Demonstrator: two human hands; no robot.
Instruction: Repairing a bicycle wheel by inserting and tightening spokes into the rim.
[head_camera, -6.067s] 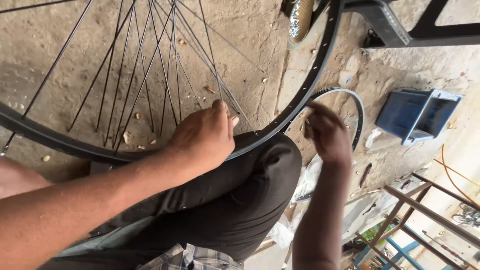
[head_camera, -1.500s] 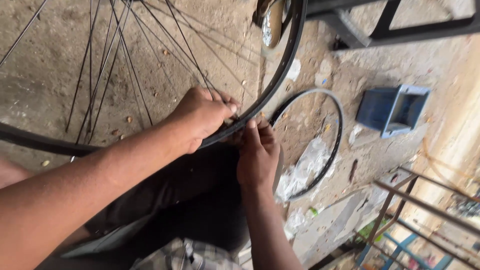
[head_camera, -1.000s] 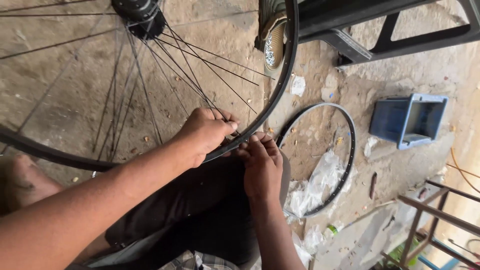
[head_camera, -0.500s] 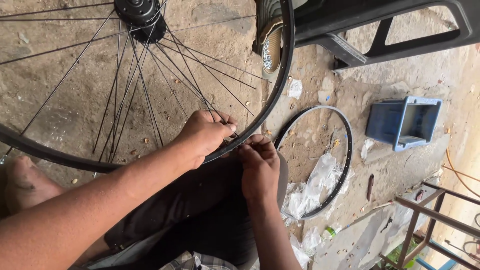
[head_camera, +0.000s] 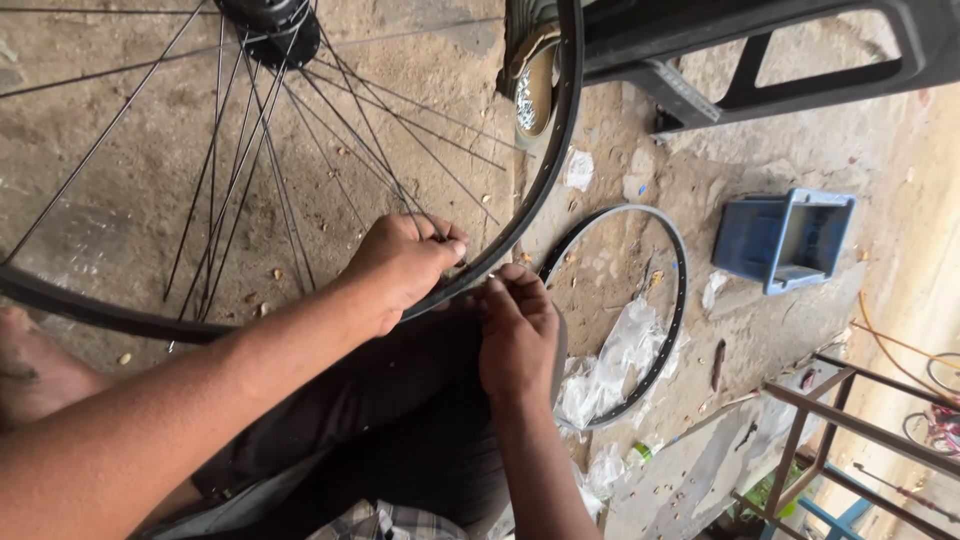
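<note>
I have the wheel (head_camera: 545, 190) propped over my lap, its hub (head_camera: 268, 22) up at twelve o'clock and its black rim sweeping down to the centre. My left hand (head_camera: 405, 268) sits inside the rim, fingers (head_camera: 445, 245) pinched narrow on a spoke (head_camera: 385, 170) where it meets the rim. My right hand (head_camera: 515, 330) is just outside the rim at about five o'clock from the left, its fingertips (head_camera: 500, 285) closed against the rim's outer edge; I cannot tell what, if anything, they grip. Both hands nearly touch across the rim. On the floor (head_camera: 120, 220) at three o'clock lies a smaller bare rim (head_camera: 678, 300) with clear plastic wrap (head_camera: 610, 370) over it, and further out a blue box (head_camera: 785, 240). A black frame (head_camera: 760, 45) runs across at one o'clock.
</note>
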